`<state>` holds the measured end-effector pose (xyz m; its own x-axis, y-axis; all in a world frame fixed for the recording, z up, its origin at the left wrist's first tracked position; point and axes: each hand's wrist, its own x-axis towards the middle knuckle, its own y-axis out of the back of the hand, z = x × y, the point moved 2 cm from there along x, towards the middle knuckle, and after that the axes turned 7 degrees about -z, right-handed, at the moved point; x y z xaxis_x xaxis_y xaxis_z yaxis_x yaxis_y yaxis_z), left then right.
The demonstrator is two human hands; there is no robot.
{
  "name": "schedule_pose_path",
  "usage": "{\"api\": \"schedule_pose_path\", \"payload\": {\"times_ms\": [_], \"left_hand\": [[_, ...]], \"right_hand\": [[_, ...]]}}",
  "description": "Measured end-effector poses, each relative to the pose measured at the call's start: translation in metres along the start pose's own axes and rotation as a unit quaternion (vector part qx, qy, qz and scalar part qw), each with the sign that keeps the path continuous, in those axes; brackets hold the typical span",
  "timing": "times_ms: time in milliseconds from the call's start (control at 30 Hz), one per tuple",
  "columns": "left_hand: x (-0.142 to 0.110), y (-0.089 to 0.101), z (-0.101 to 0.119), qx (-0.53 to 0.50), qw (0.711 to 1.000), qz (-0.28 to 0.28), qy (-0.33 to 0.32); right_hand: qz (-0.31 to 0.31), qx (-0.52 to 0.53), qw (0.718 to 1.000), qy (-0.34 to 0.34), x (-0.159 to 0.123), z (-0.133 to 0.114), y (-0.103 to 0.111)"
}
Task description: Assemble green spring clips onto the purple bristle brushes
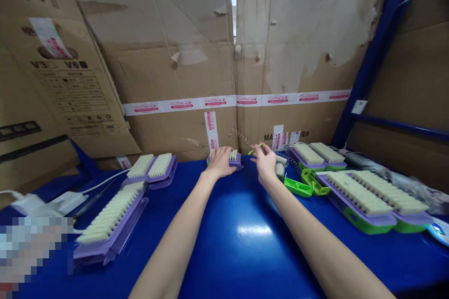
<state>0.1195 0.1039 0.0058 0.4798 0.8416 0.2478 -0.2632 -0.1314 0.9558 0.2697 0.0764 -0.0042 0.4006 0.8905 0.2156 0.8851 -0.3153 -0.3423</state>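
My left hand (220,161) rests closed over a small purple brush with cream bristles (235,156) at the far middle of the blue table (242,224). My right hand (265,160) pinches a thin green stick (255,149) just to the right of that brush. A thin metal spring (241,136) stands out above the brush, between my two hands. Loose green plastic pieces (305,183) lie just right of my right hand.
Purple brushes (115,215) lie at the left, purple-and-green brushes (372,198) at the right. Cardboard boxes (224,65) wall in the back and sides. A blue rack post (372,56) rises at right. White cable and device (52,203) sit at far left.
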Motion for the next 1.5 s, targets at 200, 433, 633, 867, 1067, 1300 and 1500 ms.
{"api": "schedule_pose_path", "payload": {"times_ms": [200, 433, 633, 867, 1067, 1300, 1500], "left_hand": [[0.024, 0.014, -0.004, 0.112, 0.980, -0.152, 0.068], [0.013, 0.026, -0.012, 0.117, 0.975, -0.176, 0.070], [0.003, 0.024, -0.018, 0.054, 0.994, -0.082, 0.046], [-0.009, 0.015, -0.034, -0.044, 0.979, 0.198, -0.033], [-0.023, -0.004, -0.051, -0.050, 0.952, 0.300, -0.043], [-0.035, -0.013, -0.067, -0.063, 0.947, 0.314, -0.013], [-0.039, -0.012, -0.066, -0.098, 0.950, 0.295, 0.023]], "right_hand": [[0.029, -0.053, 0.997, 0.039, 0.007, 0.004, 0.007], [0.030, -0.081, 0.995, 0.055, 0.012, 0.010, 0.011], [0.027, -0.110, 0.988, 0.109, 0.006, 0.002, 0.008], [0.061, -0.235, 0.917, 0.315, -0.010, -0.021, 0.006], [-0.056, -0.366, 0.772, 0.516, -0.035, -0.039, -0.007], [-0.102, -0.385, 0.715, 0.575, -0.048, -0.043, -0.014], [-0.117, -0.398, 0.687, 0.597, -0.054, -0.045, -0.018]]}}
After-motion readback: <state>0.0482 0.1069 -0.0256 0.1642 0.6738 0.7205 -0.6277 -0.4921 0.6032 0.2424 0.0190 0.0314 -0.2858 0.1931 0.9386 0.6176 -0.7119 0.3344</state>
